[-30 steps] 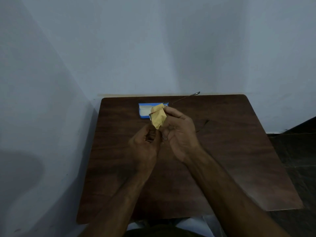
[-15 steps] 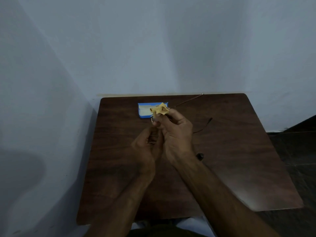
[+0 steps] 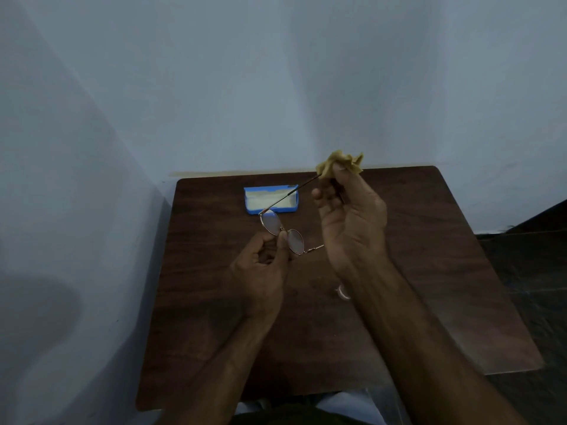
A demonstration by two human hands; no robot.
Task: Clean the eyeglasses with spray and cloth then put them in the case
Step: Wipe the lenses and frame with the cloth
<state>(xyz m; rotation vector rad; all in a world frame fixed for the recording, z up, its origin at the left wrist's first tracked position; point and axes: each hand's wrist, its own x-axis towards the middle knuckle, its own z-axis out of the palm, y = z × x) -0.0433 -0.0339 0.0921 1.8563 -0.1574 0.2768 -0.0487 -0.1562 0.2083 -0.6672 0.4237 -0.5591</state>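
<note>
Thin metal-framed eyeglasses (image 3: 281,230) hang above the dark wooden table (image 3: 214,332). My left hand (image 3: 264,265) pinches them at the bridge between the two lenses. One temple arm runs up and to the right into a crumpled yellow cloth (image 3: 340,163), which my right hand (image 3: 349,216) grips around the arm's far end. The second temple arm disappears behind my right hand. A blue eyeglass case (image 3: 271,200) lies open near the table's far edge, its pale lining showing, just behind the glasses.
A small pale object (image 3: 342,292), partly hidden by my right forearm, sits on the table; I cannot tell what it is. Bluish walls close in at the back and left. The table's right edge drops to a dark floor (image 3: 527,271).
My right hand has slid the cloth from the lenses out along the temple arm, up and to the right. The lenses are now uncovered. My left hand keeps its hold.
</note>
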